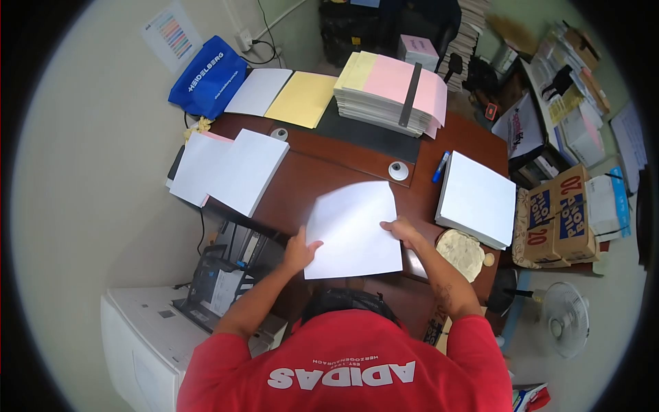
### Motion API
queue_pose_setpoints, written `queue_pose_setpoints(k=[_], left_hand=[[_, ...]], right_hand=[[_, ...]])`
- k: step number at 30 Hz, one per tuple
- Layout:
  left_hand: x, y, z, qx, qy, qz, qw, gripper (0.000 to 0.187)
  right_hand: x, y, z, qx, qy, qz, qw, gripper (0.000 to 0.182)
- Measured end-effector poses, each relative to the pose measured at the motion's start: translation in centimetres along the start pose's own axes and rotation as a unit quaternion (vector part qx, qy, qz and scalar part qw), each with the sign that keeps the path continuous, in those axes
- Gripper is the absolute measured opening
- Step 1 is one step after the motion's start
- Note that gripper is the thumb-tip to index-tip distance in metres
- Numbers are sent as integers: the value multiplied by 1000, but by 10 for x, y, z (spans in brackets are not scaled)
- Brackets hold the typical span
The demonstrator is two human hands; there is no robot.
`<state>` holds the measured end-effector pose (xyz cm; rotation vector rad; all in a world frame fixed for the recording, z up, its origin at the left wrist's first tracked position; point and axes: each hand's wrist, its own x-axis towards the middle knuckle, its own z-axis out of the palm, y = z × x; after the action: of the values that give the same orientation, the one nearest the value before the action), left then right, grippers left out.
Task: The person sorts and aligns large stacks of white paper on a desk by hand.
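Observation:
A white sheet of paper (353, 233), perhaps several together, is held up between my two hands in front of my chest. My left hand (300, 251) grips its left edge with the thumb on top. At the right edge my right hand (401, 231) pinches it the same way; the fingers beneath are hidden. The far part of the paper curves a little over the brown desk (305, 175). To the right of my right hand lies a thick stack of white paper (477, 196), with a round cream-coloured pad (460, 254) in front of it.
Two overlapping white paper piles (237, 172) lie at the desk's left. A tall yellow and pink paper stack (391, 93) with a dark metal strip on top stands at the back. A blue marker (441, 167), a blue bag (208, 79), a printer (147, 329) and a fan (564, 319) surround the workspace.

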<state>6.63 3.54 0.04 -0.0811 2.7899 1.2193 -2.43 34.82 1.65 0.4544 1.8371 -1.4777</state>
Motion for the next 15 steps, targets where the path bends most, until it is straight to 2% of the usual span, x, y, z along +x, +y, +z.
queue_pose_setpoints(k=[1, 2, 3, 4, 5, 7, 8, 9, 10, 11, 12, 13, 14, 15], left_hand=[[4, -1, -3, -30, 8, 15, 999, 58], [18, -8, -5, -155, -44, -72, 984, 57], [33, -17, -4, -276, -96, -161, 943, 57], [43, -3, -20, -490, -127, -311, 805, 52], [53, -1, -23, -490, -128, -310, 805, 52], [71, -12, -18, -459, -129, -345, 808, 53], [73, -20, -11, -394, -110, -322, 854, 53], [74, -26, -7, -393, -112, -321, 855, 53], [72, -29, -2, -242, -53, -172, 954, 54], [68, -32, 4, -78, 7, -13, 997, 54], [65, -16, 0, -77, 1, -10, 997, 54], [60, 17, -11, 19, -14, -50, 998, 53], [59, 36, -19, 114, -25, -93, 989, 52], [65, 31, -17, 112, -22, -94, 989, 52]], right_hand=[[-4, 0, 2, 1, 0, 1, 1000, 41], [-10, 1, 3, -184, 63, -123, 973, 38], [-23, -2, 9, -359, 121, -237, 895, 35], [-26, 1, 13, -389, 126, -272, 871, 35], [-22, 5, 13, -389, 127, -272, 871, 35], [-14, 8, 12, -420, 150, -507, 737, 38], [-12, 8, 13, -421, 150, -506, 738, 38], [-10, -2, 14, -401, 146, -393, 814, 37], [-7, -11, 11, -374, 140, -271, 876, 37], [3, -17, 5, -373, 142, -265, 878, 37], [24, -22, -4, -259, 30, -112, 959, 42], [36, -27, -11, -133, -84, 42, 987, 47], [24, -34, -8, -158, -48, 23, 986, 57], [15, -35, 1, -161, -48, 21, 986, 57]])
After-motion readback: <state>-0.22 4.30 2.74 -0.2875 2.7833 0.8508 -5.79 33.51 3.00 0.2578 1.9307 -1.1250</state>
